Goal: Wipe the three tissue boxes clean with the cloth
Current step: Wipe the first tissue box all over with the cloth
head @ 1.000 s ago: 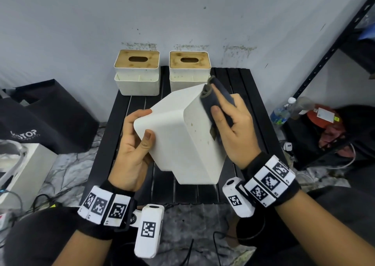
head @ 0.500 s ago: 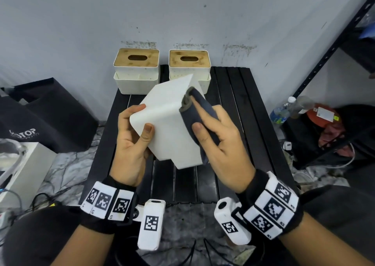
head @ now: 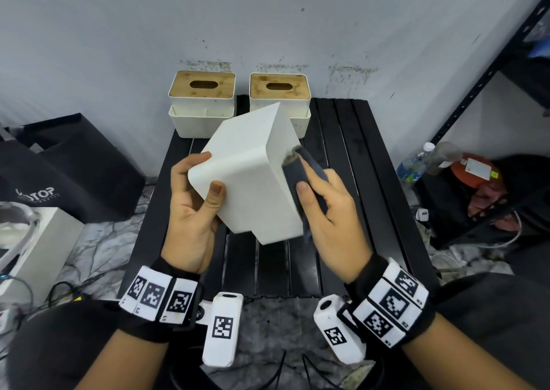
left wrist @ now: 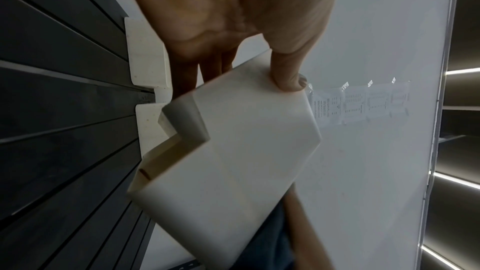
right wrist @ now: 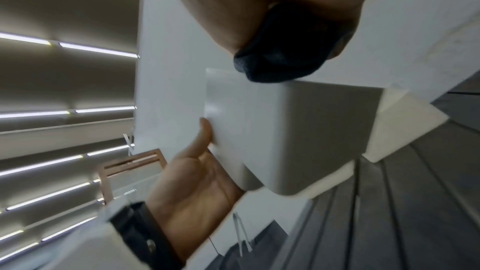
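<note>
Left hand [head: 193,211] cups the tilted white plastic tissue box [head: 250,178] from its left side, thumb across the near face, fingers curled behind. Right hand [head: 330,211] presses the folded dark blue cloth [head: 300,172] against the box's right face, fingers apparently fairly straight.

We see a matt, smooth white plastic box [head: 253,178]. The dark cloth [head: 300,175] looks soft; the rear boxes' lids [head: 202,84] look like wood. The slatted black surface [head: 342,139] shines faintly.
</note>
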